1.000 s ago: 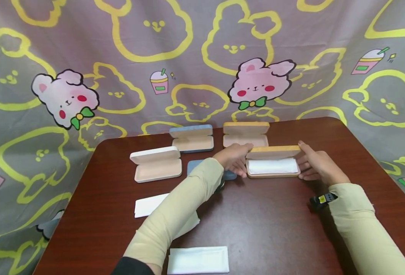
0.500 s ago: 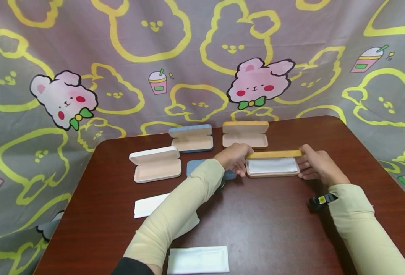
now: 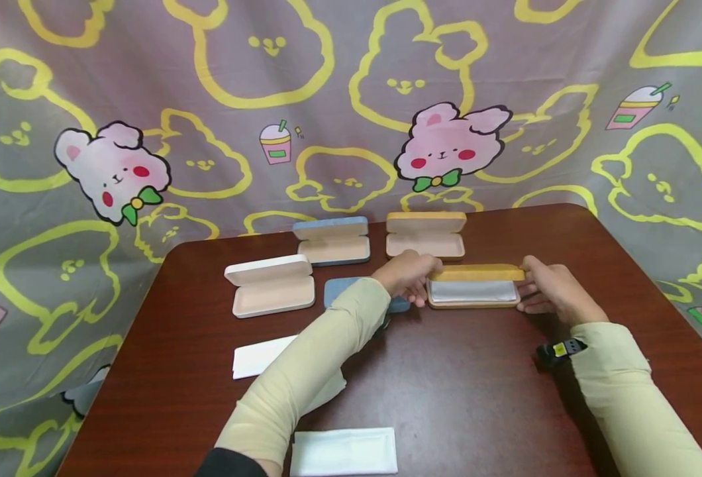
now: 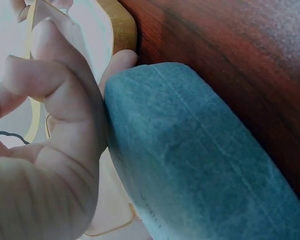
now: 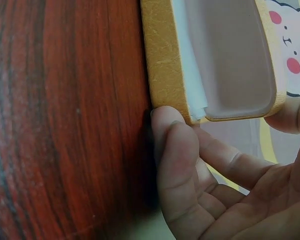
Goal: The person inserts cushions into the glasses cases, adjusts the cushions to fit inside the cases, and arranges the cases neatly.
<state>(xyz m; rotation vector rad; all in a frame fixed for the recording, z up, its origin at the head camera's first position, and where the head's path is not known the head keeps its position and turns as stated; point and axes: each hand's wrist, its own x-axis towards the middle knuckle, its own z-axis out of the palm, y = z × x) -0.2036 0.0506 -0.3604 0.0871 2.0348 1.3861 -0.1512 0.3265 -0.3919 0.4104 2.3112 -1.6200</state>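
Note:
A yellow glasses case stands partly open on the table, a folded white cloth lying inside. My left hand holds its left end and my right hand its right end. In the right wrist view, the thumb touches the lid's edge while fingertips meet the lower shell. A shut blue glasses case lies just left of the yellow one, partly hidden by my left hand. The left wrist view shows that blue case right beside the left hand's fingers.
Behind stand an open blue case and another open yellow case. An open white case is at the left. White folded cloths lie nearer, one at the front and one partly under the left sleeve.
The yellow case's lid has tilted forward and down over the cloth, both hands moving slightly with it. Everything else on the table has stayed put.

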